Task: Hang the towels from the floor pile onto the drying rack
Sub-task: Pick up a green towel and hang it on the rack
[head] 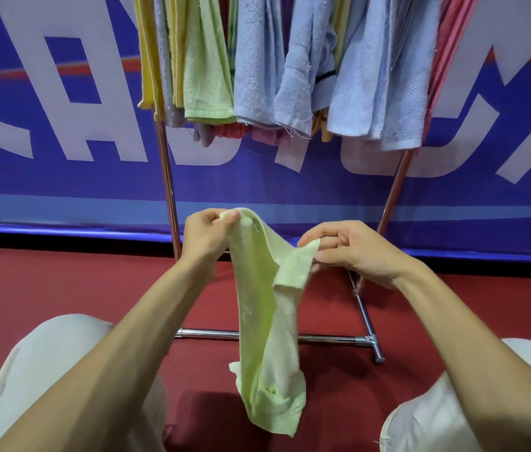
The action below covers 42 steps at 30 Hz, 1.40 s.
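My left grip (207, 233) pinches one top corner of a green towel (267, 337) and my right grip (352, 249) pinches its upper edge, so the cloth hangs between and below them. Above and beyond both grips, the drying rack (322, 338) already carries many towels (257, 60). This one is not yet hung, and the floor pile is out of view.

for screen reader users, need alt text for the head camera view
Two bare hands hold up a light green towel, the left hand pinching one corner and the right hand another, the rest hanging above a red floor. Behind stands a metal drying rack hung with blue, green and yellow towels, before a blue banner.
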### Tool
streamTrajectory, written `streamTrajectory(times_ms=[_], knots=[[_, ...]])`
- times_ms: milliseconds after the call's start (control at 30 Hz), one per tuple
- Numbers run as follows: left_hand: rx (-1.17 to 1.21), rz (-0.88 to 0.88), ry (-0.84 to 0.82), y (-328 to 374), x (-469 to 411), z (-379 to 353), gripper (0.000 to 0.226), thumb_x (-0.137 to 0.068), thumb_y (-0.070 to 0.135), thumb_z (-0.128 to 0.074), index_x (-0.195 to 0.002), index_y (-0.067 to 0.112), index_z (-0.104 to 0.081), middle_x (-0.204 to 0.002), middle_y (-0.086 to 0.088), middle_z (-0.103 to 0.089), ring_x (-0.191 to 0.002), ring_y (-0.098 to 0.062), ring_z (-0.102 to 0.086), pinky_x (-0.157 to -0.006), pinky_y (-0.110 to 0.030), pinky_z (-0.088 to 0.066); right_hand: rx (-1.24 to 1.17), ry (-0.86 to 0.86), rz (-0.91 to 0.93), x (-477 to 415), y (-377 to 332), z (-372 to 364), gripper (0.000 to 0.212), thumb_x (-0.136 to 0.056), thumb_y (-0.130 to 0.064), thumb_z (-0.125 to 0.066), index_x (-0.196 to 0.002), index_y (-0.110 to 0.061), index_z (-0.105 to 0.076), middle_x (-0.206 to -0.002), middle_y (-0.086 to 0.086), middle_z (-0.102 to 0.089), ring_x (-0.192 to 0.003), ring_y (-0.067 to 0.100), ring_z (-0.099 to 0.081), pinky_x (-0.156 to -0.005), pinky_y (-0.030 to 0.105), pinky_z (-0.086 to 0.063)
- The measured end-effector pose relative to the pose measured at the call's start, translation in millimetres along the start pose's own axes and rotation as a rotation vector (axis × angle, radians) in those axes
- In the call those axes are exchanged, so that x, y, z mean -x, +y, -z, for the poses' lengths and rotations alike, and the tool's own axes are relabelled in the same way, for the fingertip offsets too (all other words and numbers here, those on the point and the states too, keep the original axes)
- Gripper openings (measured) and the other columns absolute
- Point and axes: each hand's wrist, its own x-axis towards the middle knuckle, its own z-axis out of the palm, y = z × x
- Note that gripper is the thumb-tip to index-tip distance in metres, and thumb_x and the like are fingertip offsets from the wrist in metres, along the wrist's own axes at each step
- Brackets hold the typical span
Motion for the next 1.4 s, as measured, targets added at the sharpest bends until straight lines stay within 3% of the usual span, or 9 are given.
streamTrajectory(times_ms=[100,233,333,700,900,1033,1167,1267,1400], knots=[[-0.082,-0.060,0.042,-1.6,0.4,-1.3,0.018,-0.089,0.024,-0.066,-0.075,0.011,-0.066,-0.078,-0.012,-0.066,-0.075,-0.024,-0.063,-0.079,-0.049,-0.056,0.078,0.054,0.037,-0.1,-3.5,-4.1,0.031,-0.077,0.020,-0.061,-0.097,-0.002,-0.068,-0.088,0.020,-0.073,-0.081,0.018,-0.069,-0.076,0.023,-0.054],[-0.018,-0.014,-0.003,-5.6,5.5,-6.4,0.019,-0.086,0.024,-0.071,-0.074,0.010,-0.067,-0.079,-0.013,-0.066,-0.077,-0.027,-0.064,-0.078,-0.044,-0.056,0.207,0.226,0.087,-4.4,-2.1,-15.0,0.025,-0.072,0.015,-0.066,-0.075,-0.010,-0.069,-0.063,0.004,-0.071,-0.060,0.010,-0.065,-0.062,0.021,-0.051],[0.077,0.026,-0.071,-7.6,14.2,-14.9,0.014,-0.085,0.020,-0.073,-0.081,0.006,-0.071,-0.081,-0.013,-0.070,-0.073,-0.024,-0.065,-0.068,-0.035,-0.053,0.200,0.299,0.095,-9.3,-0.6,-25.2,0.019,-0.071,0.007,-0.072,-0.067,-0.010,-0.067,-0.062,0.012,-0.071,-0.059,0.020,-0.069,-0.061,0.034,-0.055],[0.155,-0.016,-0.364,-7.0,34.8,-23.5,0.028,-0.098,0.021,-0.052,-0.105,0.001,-0.072,-0.106,-0.022,-0.070,-0.092,-0.025,-0.067,-0.084,-0.030,-0.053,0.103,0.449,0.041,-22.4,0.6,-39.9,0.016,-0.078,-0.020,-0.079,-0.076,-0.008,-0.068,-0.066,0.011,-0.071,-0.056,0.013,-0.066,-0.047,0.023,-0.047],[0.156,0.000,-0.422,-3.9,41.3,-21.2,0.031,-0.096,0.027,-0.055,-0.096,0.002,-0.074,-0.101,-0.025,-0.069,-0.089,-0.027,-0.061,-0.085,-0.036,-0.045,0.072,0.495,-0.011,-21.8,2.6,-41.6,0.023,-0.079,-0.027,-0.079,-0.075,-0.008,-0.067,-0.065,0.007,-0.071,-0.055,0.012,-0.064,-0.048,0.024,-0.047],[0.155,0.003,-0.444,-1.9,43.7,-23.1,0.039,-0.098,0.032,-0.051,-0.097,-0.002,-0.071,-0.100,-0.022,-0.071,-0.088,-0.023,-0.065,-0.084,-0.030,-0.050,0.014,0.545,-0.031,-21.6,3.4,-42.8,0.024,-0.078,-0.028,-0.079,-0.073,-0.008,-0.066,-0.061,0.005,-0.070,-0.053,0.011,-0.062,-0.047,0.022,-0.046],[0.137,-0.075,-0.505,1.0,49.4,-24.9,0.028,-0.089,0.029,-0.062,-0.103,0.008,-0.073,-0.099,-0.011,-0.074,-0.094,-0.018,-0.071,-0.087,-0.026,-0.054,-0.023,0.599,-0.032,-22.8,5.8,-43.3,0.023,-0.079,-0.026,-0.078,-0.069,-0.011,-0.064,-0.057,0.003,-0.067,-0.052,0.011,-0.061,-0.046,0.022,-0.044],[0.032,-0.183,-0.467,-1.4,50.1,-24.8,0.016,-0.089,0.009,-0.065,-0.104,0.009,-0.072,-0.095,-0.007,-0.075,-0.095,-0.018,-0.071,-0.090,-0.029,-0.055,0.041,0.618,-0.034,-24.0,9.1,-43.5,0.024,-0.079,-0.030,-0.078,-0.072,-0.011,-0.066,-0.058,0.001,-0.067,-0.057,0.010,-0.060,-0.049,0.025,-0.045],[-0.032,-0.234,-0.353,-3.6,44.0,-24.0,0.016,-0.092,0.003,-0.059,-0.096,0.013,-0.072,-0.090,-0.004,-0.076,-0.089,-0.015,-0.072,-0.084,-0.033,-0.057,0.175,0.574,-0.008,-24.4,13.0,-39.4,0.026,-0.077,-0.038,-0.078,-0.073,-0.015,-0.066,-0.059,0.003,-0.065,-0.057,0.012,-0.057,-0.057,0.036,-0.053]])
